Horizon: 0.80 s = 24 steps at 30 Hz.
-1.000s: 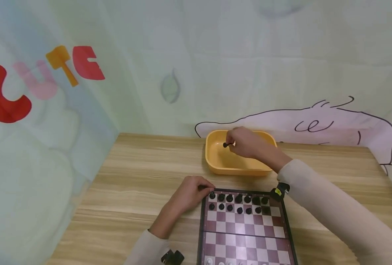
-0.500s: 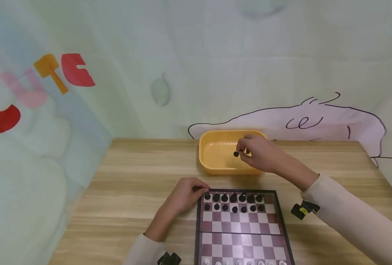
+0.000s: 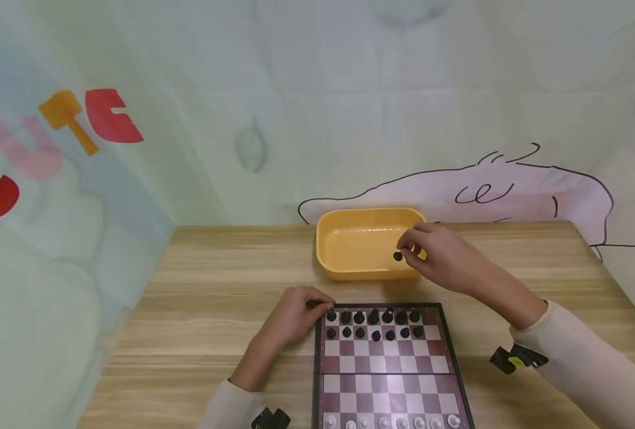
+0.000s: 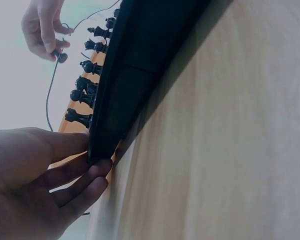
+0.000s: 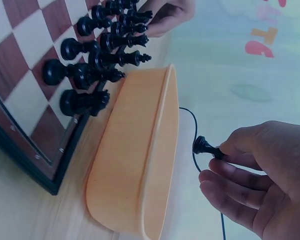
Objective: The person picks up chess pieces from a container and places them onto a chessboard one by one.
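Observation:
My right hand (image 3: 446,256) hovers over the right front part of a yellow bin (image 3: 368,275), pinching a small black chess piece (image 5: 206,146) between thumb and fingertips. The piece tilts with its base pointing away from the hand; its top is hidden by the fingers. At the far left corner of a magnetic chessboard (image 3: 380,384), my left hand (image 3: 294,314) holds the edge, thumb above and fingers beneath, as the left wrist view shows. Two rows of black chess pieces (image 3: 373,317) stand upright along the board's far side, a rook (image 4: 78,118) closest to the left hand.
White chess pieces (image 3: 401,422) line the near side of the board, partly cut off. The wooden table (image 3: 215,286) extends on both sides. Behind it hangs a printed cloth backdrop (image 3: 242,89). A thin dark cable (image 5: 195,122) appears beyond the bin.
My right hand has come right and nearer with the black piece, from over the bin's middle to its right front. The left hand has stayed at the board's corner. The head view has shifted slightly.

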Available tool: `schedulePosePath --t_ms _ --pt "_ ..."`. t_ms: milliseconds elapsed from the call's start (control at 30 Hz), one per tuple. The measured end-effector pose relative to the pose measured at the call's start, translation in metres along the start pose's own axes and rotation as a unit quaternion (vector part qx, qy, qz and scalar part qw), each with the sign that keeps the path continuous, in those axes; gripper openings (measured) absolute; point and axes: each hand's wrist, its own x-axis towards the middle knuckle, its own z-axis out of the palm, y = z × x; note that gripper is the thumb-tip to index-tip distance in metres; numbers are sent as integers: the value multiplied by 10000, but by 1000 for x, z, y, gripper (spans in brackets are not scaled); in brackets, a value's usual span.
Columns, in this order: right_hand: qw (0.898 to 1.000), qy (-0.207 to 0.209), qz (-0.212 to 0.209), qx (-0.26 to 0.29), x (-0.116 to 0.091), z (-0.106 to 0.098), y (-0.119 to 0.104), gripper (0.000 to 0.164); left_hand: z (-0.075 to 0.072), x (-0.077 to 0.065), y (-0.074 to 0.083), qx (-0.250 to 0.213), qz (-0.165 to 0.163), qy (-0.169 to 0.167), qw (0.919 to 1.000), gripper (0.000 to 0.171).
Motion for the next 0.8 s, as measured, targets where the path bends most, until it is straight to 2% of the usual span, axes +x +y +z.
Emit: schedulePosePath --t_ms 233,400,667,800 --pt "10000 70 -59 -12 -20 0 -6 12 1 -1 -2 -54 27 101 9999 10" --pt "9999 123 71 67 -37 1 -9 13 2 -2 -3 -53 24 119 9999 10" --pt "9991 292 291 64 -73 13 -6 14 2 0 -3 -71 2 28 10000 10" --pt "9990 303 341 -10 -84 19 -3 14 2 1 -2 -74 -31 4 10000 11"
